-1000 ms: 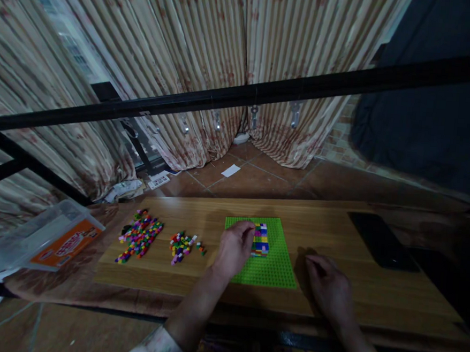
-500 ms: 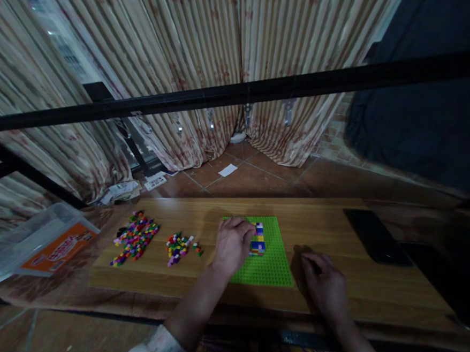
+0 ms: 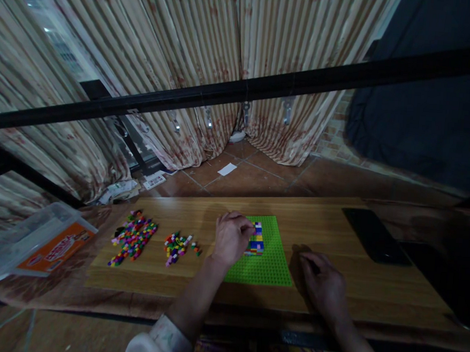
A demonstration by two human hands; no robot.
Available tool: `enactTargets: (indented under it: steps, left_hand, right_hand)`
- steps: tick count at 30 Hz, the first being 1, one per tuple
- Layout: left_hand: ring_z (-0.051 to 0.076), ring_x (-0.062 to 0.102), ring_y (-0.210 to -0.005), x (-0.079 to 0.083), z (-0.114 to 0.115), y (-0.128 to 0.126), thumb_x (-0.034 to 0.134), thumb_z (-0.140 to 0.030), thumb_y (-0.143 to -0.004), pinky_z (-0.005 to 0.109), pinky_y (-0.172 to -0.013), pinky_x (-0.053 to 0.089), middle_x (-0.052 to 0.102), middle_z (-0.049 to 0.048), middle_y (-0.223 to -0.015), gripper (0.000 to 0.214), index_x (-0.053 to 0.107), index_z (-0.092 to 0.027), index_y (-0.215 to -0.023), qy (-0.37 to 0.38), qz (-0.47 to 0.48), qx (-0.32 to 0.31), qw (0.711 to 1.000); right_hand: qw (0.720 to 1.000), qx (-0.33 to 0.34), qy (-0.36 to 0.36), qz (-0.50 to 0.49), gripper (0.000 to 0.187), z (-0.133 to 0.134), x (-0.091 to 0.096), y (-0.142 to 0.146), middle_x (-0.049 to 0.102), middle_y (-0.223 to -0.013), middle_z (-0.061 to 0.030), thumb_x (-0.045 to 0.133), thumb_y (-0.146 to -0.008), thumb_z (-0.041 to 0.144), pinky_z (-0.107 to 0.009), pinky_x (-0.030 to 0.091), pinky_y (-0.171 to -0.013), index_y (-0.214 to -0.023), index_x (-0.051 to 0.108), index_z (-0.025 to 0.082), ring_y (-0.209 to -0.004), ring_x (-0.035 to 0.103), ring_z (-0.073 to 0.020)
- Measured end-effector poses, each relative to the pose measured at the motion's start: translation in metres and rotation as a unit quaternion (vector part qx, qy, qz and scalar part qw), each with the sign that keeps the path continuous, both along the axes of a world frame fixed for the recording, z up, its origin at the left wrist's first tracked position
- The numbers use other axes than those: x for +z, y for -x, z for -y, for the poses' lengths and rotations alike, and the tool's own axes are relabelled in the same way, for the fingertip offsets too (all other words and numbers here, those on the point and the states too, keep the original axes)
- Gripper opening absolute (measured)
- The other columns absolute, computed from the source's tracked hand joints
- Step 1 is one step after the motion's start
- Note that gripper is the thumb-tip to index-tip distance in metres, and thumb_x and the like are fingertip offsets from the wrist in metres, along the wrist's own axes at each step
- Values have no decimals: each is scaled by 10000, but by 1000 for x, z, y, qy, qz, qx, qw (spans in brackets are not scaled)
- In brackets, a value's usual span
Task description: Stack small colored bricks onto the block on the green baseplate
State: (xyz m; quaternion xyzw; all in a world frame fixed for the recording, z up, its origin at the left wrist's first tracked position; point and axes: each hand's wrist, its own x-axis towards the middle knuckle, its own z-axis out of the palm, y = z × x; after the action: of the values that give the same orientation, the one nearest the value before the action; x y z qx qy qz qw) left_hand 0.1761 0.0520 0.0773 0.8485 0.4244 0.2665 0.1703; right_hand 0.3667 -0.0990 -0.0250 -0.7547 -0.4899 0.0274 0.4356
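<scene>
A small block of stacked toy bricks [image 3: 257, 245], in blue, yellow, white and other colours, stands on a green studded baseplate [image 3: 275, 262]. Over its left side is my left hand [image 3: 233, 237], thumb and fingers pinched together at the bricks. Whatever is between those fingertips is hidden. My right hand [image 3: 324, 281] rests on the table to the right of the baseplate, its fingers loosely curled in, and nothing shows in it. Left of my left hand lies a small pile of loose bricks [image 3: 177, 246], with a larger pile of bricks [image 3: 134, 237] beyond it.
A wooden tabletop [image 3: 195, 286] carries everything. At its right lies a black phone-like slab [image 3: 375, 237]. A clear plastic box with an orange label [image 3: 55, 244] stands left of the board. A dark metal bar [image 3: 225, 92] crosses in front of striped curtains [image 3: 180, 43].
My left hand stays pinched at the brick block and has shifted only slightly. The whole view has moved a little. My right hand keeps its place and curl.
</scene>
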Motion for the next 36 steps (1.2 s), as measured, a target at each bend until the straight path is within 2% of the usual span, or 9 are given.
enactTargets:
  steps: [15,36]
  left_hand:
    - [180,540,-904,-2,3,2,606,-173,-858,357,-847,373,665,6,-891,163,682,-238,-729,-80,-16,-71,994]
    - [203,503,-874,-6,5,-1,541,-151,-884,387,-869,375,648,42,-871,166,648,-213,-773,-147,-76,-83,983]
  right_hand:
    - [1000,5,5,6,288,0,-2,0,687,-969,-85,465,-903,410,-338,513,-795,-914,664,201,-862,666,-213]
    - [1000,16,9,1,270,1,0,3,685,-987,-80,463,-907,387,-333,509,-801,-921,663,206,-874,667,-209]
